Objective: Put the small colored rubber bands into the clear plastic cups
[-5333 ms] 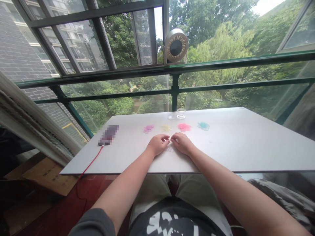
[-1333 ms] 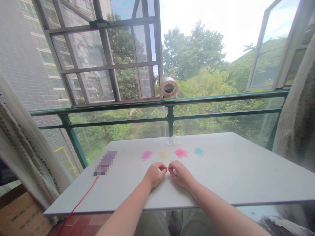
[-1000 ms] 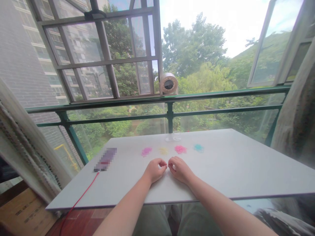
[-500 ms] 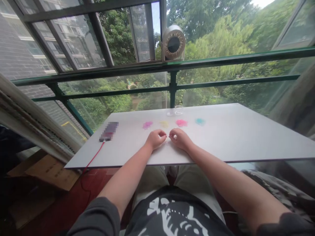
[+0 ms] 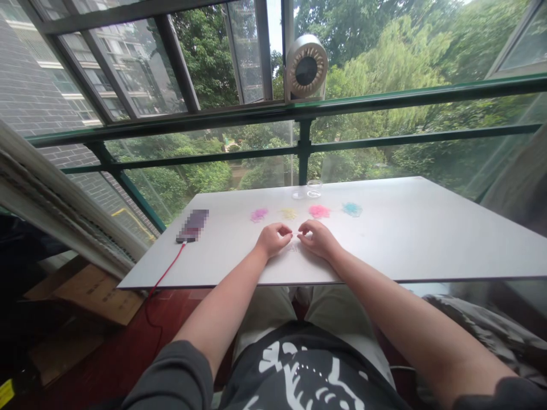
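Note:
Both hands meet over the white table (image 5: 410,239), close to its front edge. My left hand (image 5: 273,240) is closed in a pinch, thumb against fingertips. Facing it, a small gap away, my right hand (image 5: 318,239) pinches too. Whatever sits between the fingertips is too small to make out. Faint pale bits (image 5: 293,248) lie on the tabletop below the hands. Just beyond them runs a row of small loose piles that look like thin little bands: a purple pile (image 5: 258,214), a yellow pile (image 5: 289,213), a pink pile (image 5: 319,211) and a teal pile (image 5: 352,209).
A clear round container (image 5: 314,189) stands at the table's back edge, with a flat clear piece (image 5: 298,195) beside it. To the left lies a blurred-out dark device (image 5: 195,223) on a red cable (image 5: 171,265). Behind is a green railing (image 5: 205,161); a cardboard box (image 5: 100,293) sits lower left.
The view has shifted slightly and become sharper. Both hands keep their pinches near each other at the same spot on the table; the piles have not moved.

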`<state>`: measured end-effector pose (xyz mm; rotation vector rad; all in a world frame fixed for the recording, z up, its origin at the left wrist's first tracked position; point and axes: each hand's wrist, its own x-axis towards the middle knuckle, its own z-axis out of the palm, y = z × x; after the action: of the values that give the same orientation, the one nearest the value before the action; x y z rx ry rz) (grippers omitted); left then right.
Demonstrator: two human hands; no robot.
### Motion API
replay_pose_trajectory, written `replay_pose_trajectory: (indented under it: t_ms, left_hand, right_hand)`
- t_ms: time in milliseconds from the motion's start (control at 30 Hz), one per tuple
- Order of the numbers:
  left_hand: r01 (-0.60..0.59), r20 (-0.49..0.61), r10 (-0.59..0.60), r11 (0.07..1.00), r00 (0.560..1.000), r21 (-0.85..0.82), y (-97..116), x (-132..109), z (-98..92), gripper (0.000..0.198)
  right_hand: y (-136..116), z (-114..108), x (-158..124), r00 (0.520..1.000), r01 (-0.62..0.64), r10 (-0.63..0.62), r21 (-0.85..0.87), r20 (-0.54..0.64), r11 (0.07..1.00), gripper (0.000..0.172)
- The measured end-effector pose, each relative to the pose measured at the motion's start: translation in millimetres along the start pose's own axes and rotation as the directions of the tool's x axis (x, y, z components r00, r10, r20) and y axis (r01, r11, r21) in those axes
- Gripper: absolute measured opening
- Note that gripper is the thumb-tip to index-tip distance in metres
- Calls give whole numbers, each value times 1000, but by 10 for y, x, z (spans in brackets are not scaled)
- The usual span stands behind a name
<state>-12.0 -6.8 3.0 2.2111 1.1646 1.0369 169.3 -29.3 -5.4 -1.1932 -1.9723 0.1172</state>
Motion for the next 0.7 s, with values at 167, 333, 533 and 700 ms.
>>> replay_pose_trajectory:
  t_ms: [167,333,533,700]
  left_hand:
    - [11,11,-11,1000,1000,2,11,-5,-1,15]
    - [10,25,-10,1000,1000,9,21,-8,-7,15]
    - [18,57,-18,1000,998,16,35,-4,-17,14]
    - [20,64,-21,1000,998,14,42,-3,-12,14]
  right_hand:
    - [-12,-8,0,1000,23,-23,18,-2,1000,1]
    - [-2,-2,3,999,44,-44,21,3,999,7]
    - [11,5,4,999,42,-42,-5,24,999,8]
    - [-12,-6,-1,998,55,-55,-1,26,998,10]
